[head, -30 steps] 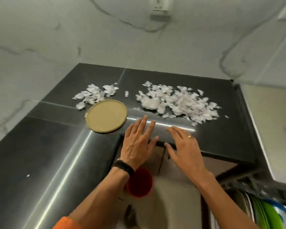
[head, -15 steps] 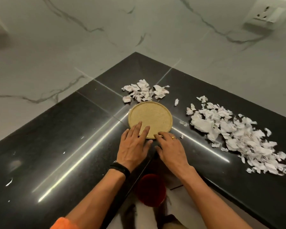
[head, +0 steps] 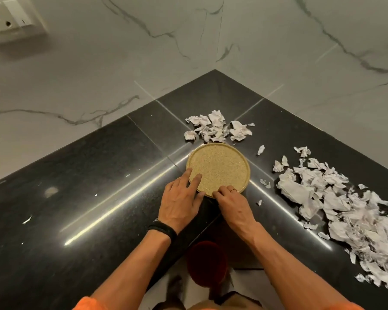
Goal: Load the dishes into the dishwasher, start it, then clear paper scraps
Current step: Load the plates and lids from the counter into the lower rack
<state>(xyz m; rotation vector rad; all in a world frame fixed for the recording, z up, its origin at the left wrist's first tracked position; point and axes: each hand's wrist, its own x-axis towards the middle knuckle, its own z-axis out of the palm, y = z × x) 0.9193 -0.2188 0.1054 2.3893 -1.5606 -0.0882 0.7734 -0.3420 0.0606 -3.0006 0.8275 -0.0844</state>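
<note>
1. A person's two hands meet at the near rim of a round tan plate point(head: 217, 168), which lies flat on the black countertop point(head: 76, 198), close to the inner corner of its front edge.
2. The left hand point(head: 179, 198), a black wristband point(head: 164, 230) at the wrist, has its fingers straight and spread, with the tips resting on the plate's near-left rim.
3. The right hand point(head: 231, 202), wearing a ring point(head: 233, 190), bends its fingers over the near rim. Whether they grip it cannot be told.
4. A small pile of paper scraps point(head: 215, 128) lies just beyond the plate, toward the counter's back corner.
5. A larger spread of scraps point(head: 334, 202) lies on the counter to the right of the plate and reaches the picture's right edge.
6. A red container point(head: 207, 262) shows below the front edge, between the forearms.
</note>
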